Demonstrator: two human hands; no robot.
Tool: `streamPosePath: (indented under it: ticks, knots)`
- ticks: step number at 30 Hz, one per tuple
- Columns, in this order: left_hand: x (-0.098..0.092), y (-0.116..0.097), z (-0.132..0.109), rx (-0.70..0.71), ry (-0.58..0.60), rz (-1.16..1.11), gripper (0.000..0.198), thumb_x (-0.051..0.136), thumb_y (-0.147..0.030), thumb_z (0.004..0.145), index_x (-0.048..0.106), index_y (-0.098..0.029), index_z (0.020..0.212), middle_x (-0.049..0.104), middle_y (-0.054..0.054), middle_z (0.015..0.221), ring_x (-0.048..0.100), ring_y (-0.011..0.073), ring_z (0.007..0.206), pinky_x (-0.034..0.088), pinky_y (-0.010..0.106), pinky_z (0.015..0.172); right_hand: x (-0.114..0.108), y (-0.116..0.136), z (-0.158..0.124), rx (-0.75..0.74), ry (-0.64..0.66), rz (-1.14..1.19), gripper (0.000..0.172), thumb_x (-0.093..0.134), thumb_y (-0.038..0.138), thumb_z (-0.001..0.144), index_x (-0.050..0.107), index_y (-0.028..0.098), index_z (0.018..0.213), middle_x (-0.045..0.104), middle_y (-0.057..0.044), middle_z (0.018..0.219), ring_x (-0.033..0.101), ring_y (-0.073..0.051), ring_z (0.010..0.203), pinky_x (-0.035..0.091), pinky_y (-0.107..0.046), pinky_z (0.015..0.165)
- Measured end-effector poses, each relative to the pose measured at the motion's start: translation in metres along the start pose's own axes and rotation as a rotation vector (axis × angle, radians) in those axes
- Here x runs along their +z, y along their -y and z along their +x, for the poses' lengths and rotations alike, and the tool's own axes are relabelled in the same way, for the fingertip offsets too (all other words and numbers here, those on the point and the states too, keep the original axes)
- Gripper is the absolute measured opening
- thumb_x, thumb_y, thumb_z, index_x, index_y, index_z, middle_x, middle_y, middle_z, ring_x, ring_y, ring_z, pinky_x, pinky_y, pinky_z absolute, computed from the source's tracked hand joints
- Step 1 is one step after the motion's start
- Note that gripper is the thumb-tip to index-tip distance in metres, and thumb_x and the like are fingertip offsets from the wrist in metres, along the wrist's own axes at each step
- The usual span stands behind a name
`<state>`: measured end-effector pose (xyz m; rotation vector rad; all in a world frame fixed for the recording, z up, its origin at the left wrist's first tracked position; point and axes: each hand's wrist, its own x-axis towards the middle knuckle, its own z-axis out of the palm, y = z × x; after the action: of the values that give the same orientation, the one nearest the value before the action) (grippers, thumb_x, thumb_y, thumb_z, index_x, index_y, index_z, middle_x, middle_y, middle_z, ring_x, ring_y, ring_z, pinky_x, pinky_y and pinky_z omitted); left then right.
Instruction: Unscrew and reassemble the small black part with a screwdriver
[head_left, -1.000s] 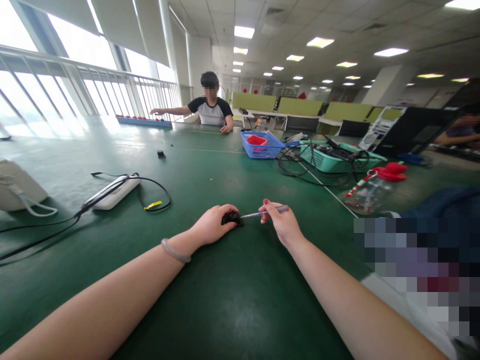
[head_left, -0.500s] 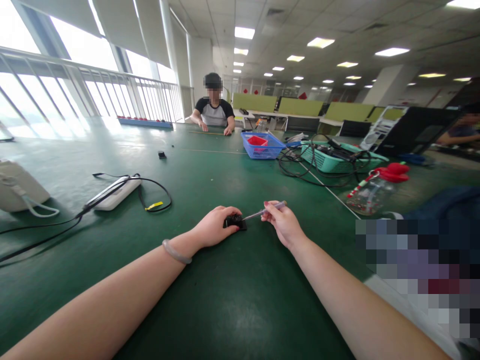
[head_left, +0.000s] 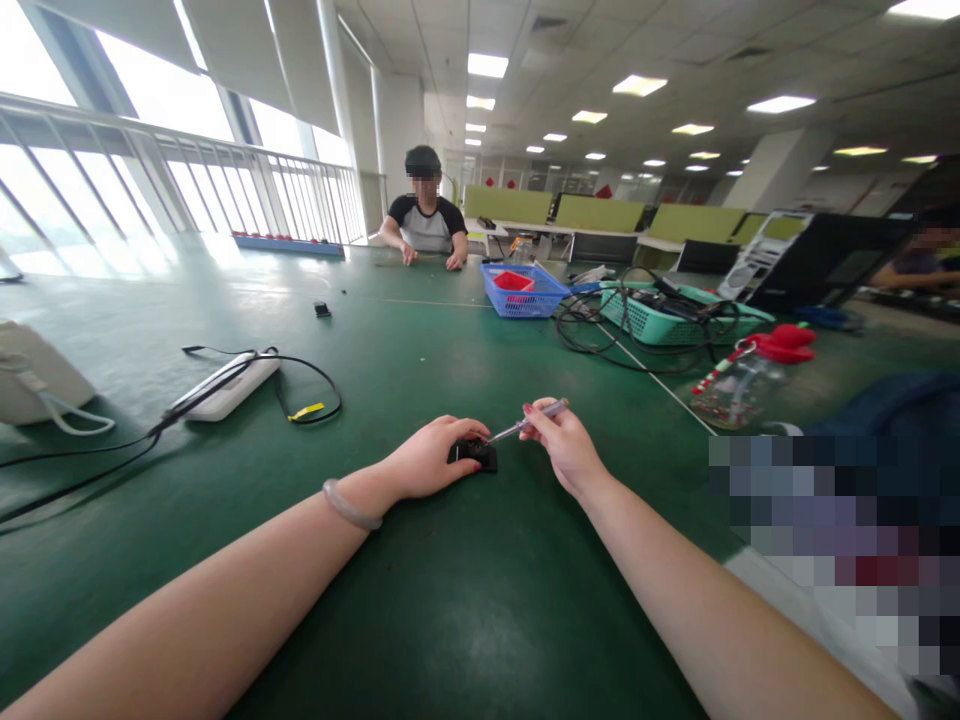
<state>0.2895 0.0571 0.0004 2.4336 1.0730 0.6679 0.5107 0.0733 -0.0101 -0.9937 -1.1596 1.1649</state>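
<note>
On the green table (head_left: 480,590) in front of me lies a small black part (head_left: 484,458), flat and block-like; its exact kind is too small to tell. My left hand (head_left: 439,458), with a bracelet at the wrist, is closed on its left side, thumb at the near edge and fingers over the far edge. A screwdriver (head_left: 517,427) with a clear handle is pinched in my right hand (head_left: 561,440). It slants down to the left, and its tip meets or nearly meets the top of the black part.
To the left are a white power strip (head_left: 236,388) with black cables and a pale bag-like object (head_left: 37,375). Beyond lie a small black piece (head_left: 322,310), a blue basket (head_left: 525,298) and a green basket (head_left: 637,312). A red-lidded bottle (head_left: 739,385) stands right. Across sits a person (head_left: 426,225).
The black part sits slightly lower and more turned under my left fingers. My right hand has shifted a little left with the screwdriver. The person across has moved a hand slightly.
</note>
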Motion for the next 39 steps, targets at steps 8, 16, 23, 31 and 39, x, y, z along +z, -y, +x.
streamPosePath:
  ticks: [8, 16, 23, 31, 39]
  knots:
    - [0.003, 0.004, 0.001, -0.069, -0.049, 0.054, 0.043, 0.063, -0.038, 0.078, 0.059, -0.025, 0.118, 0.066, 0.006, 0.112, 0.053, 0.0257, 0.112, 0.043, 0.040, 0.099, -0.003, 0.000, 0.002, 0.031, -0.024, 0.139, 0.037, 0.084, 0.036, 0.058, 0.058, 0.019, 0.078, 0.065, 0.002, 0.074, 0.066, -0.016, 0.074, 0.055, -0.038, 0.081]
    - [0.003, 0.006, 0.003, -0.040, -0.070, 0.083, 0.035, 0.064, -0.040, 0.078, 0.066, -0.024, 0.108, 0.068, 0.005, 0.105, 0.054, 0.0252, 0.108, 0.043, 0.041, 0.098, -0.002, 0.000, -0.001, 0.017, 0.004, 0.156, 0.056, 0.081, 0.027, 0.061, 0.047, 0.026, 0.106, 0.070, 0.003, 0.080, 0.072, -0.021, 0.083, 0.055, -0.046, 0.087]
    - [0.004, 0.006, 0.003, -0.040, -0.080, 0.103, 0.034, 0.064, -0.040, 0.077, 0.066, -0.023, 0.107, 0.069, 0.005, 0.105, 0.053, 0.0260, 0.110, 0.043, 0.040, 0.098, -0.002, 0.001, -0.001, 0.006, -0.011, 0.182, 0.048, 0.076, 0.026, 0.067, 0.047, 0.025, 0.105, 0.070, 0.003, 0.078, 0.072, -0.021, 0.081, 0.053, -0.046, 0.088]
    - [0.004, 0.008, 0.004, -0.083, -0.097, 0.115, 0.033, 0.062, -0.039, 0.078, 0.066, -0.023, 0.106, 0.068, 0.005, 0.106, 0.053, 0.0263, 0.110, 0.043, 0.042, 0.100, -0.005, 0.001, 0.000, -0.179, -0.063, -0.028, 0.041, 0.062, 0.029, 0.078, 0.044, 0.026, 0.115, 0.059, 0.005, 0.072, 0.064, -0.016, 0.071, 0.055, -0.040, 0.075]
    - [0.006, 0.010, 0.003, -0.118, -0.110, 0.113, 0.038, 0.062, -0.037, 0.077, 0.063, -0.024, 0.113, 0.066, 0.004, 0.112, 0.053, 0.0263, 0.111, 0.043, 0.042, 0.101, 0.002, 0.021, -0.024, -0.616, -0.082, -0.410, 0.046, 0.056, 0.026, 0.089, 0.037, 0.026, 0.131, 0.061, -0.003, 0.089, 0.063, -0.019, 0.082, 0.052, -0.037, 0.083]
